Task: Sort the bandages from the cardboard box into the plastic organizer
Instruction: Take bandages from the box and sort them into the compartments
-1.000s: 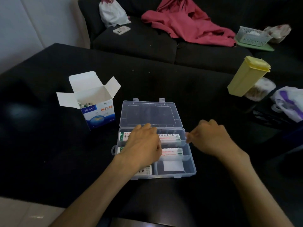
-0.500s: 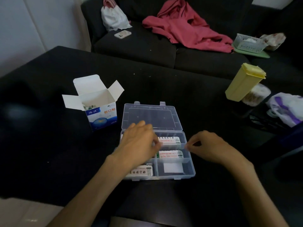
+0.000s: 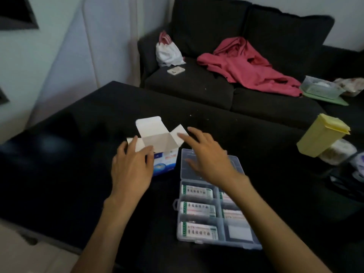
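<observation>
Now, step: fetching more bandages (image 3: 197, 192) from cardboard box (image 3: 157, 143), middle of frame.
Left hand (image 3: 131, 166): open, touching box.
Right hand (image 3: 208, 154): open, empty, above plastic organizer (image 3: 199, 241).
Next: reach inside, pinch one.

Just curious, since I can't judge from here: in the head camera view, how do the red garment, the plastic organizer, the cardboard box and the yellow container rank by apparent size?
1. Red garment, though it lies farthest away.
2. Plastic organizer, nearest the camera.
3. Cardboard box and yellow container: too alike to rank.
</observation>
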`<state>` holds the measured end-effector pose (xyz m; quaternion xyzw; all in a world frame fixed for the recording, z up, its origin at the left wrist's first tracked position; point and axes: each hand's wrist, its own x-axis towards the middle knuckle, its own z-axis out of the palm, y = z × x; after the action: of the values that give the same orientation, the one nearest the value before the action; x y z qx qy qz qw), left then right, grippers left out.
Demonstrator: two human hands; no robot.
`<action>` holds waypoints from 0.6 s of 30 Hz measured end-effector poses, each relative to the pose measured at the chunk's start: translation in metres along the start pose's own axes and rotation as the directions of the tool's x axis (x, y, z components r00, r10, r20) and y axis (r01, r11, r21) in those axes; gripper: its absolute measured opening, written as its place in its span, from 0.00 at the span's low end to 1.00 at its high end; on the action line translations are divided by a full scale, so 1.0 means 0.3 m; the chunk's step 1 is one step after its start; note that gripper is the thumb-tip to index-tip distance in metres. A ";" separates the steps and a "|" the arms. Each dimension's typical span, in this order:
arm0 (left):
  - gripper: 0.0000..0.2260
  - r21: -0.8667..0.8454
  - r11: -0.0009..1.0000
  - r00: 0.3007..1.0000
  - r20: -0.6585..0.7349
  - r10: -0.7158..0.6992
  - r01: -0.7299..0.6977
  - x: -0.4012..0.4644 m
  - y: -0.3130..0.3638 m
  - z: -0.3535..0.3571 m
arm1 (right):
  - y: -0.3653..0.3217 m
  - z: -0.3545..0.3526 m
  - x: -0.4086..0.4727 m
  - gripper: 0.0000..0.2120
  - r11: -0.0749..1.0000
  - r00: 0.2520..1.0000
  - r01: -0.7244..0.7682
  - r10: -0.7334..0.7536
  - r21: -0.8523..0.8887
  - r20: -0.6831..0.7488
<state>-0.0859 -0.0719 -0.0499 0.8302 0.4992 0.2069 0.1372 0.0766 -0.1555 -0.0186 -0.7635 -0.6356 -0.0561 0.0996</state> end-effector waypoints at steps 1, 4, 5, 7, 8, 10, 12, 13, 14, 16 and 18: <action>0.15 -0.016 1.000 1.000 0.013 -0.008 0.009 -0.006 -0.005 -0.004 | -0.013 0.033 0.026 0.34 0.996 0.999 0.040 -0.039 -0.080 0.017; 0.14 -0.061 0.996 0.997 0.026 -0.068 0.070 -0.008 -0.010 -0.031 | -0.050 0.087 0.076 0.26 0.978 0.995 0.099 -0.093 -0.186 0.042; 0.13 -0.081 0.991 0.994 0.027 -0.103 0.105 -0.009 -0.011 -0.036 | -0.057 0.091 0.075 0.21 0.977 0.994 0.104 -0.104 -0.188 0.009; 0.13 -0.152 0.975 0.986 0.018 -0.163 0.164 -0.013 -0.013 -0.045 | -0.064 0.091 0.052 0.14 0.979 0.986 0.108 -0.127 -0.176 -0.106; 0.15 -0.194 0.965 0.985 0.011 -0.175 0.174 -0.014 -0.014 -0.046 | -0.064 0.097 0.028 0.13 0.979 0.976 0.118 -0.145 -0.168 -0.160; 0.22 -0.255 0.949 0.981 0.010 -0.192 0.188 -0.014 -0.017 -0.050 | -0.063 0.116 -0.037 0.12 0.978 0.957 0.147 -0.178 -0.148 -0.228; 0.22 -0.285 0.940 0.981 0.017 -0.193 0.190 -0.009 -0.023 -0.043 | -0.062 0.143 -0.099 0.13 0.977 0.953 0.151 -0.184 -0.149 -0.239; 0.20 -0.306 0.936 0.985 0.029 -0.172 0.173 -0.006 -0.028 -0.036 | -0.061 0.154 -0.124 0.14 0.978 0.961 0.135 -0.168 -0.159 -0.221; 0.17 -0.332 0.932 0.989 0.049 -0.137 0.146 -0.004 -0.030 -0.029 | -0.062 0.156 -0.143 0.14 0.979 0.967 0.108 -0.143 -0.171 -0.210; 0.15 -0.377 0.922 0.993 0.104 -0.056 0.092 -0.005 -0.036 -0.023 | -0.060 0.143 -0.168 0.10 0.983 0.961 0.071 -0.113 -0.172 -0.253; 0.14 -0.390 0.920 0.991 0.136 0.009 0.045 -0.002 -0.043 -0.029 | -0.070 0.119 -0.184 0.11 0.984 0.947 0.098 -0.137 -0.147 -0.291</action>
<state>-0.1003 -0.0662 -0.0479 0.7933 0.4449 0.2448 0.3358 0.0442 -0.1968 -0.0634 -0.7117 -0.6526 -0.2185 0.1413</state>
